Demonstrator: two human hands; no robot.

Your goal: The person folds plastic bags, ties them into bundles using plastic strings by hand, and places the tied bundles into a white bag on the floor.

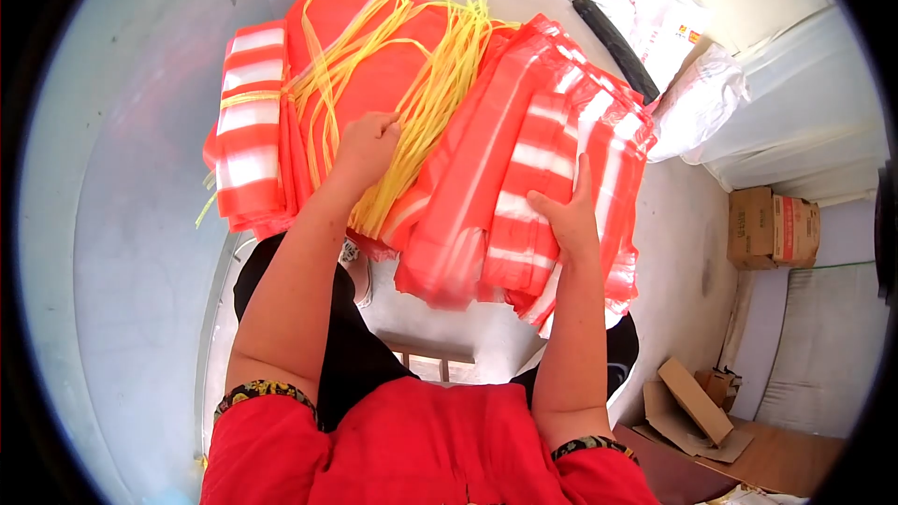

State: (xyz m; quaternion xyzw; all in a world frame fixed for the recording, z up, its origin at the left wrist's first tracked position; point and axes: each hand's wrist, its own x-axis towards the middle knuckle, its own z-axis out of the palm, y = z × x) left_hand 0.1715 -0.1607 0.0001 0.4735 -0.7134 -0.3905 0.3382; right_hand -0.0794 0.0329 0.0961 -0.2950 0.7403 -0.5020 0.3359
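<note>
Across my lap lies a pile of red-and-white striped plastic bags, fanned in overlapping layers on the right. My right hand rests on these layers, thumb and forefinger spread apart. A bundle of yellow plastic strips lies over plain red plastic in the middle. At the bundle's left side my left hand is closed, its curled fingertips at the yellow strips; the exact grip is partly hidden. On the far left sits a folded striped stack with a yellow strip tied around it.
White printed sacks and a dark roll lie beyond the pile at the upper right. A cardboard box stands by the right wall. Opened cardboard lies on a brown surface at the lower right. A pale wall runs along the left.
</note>
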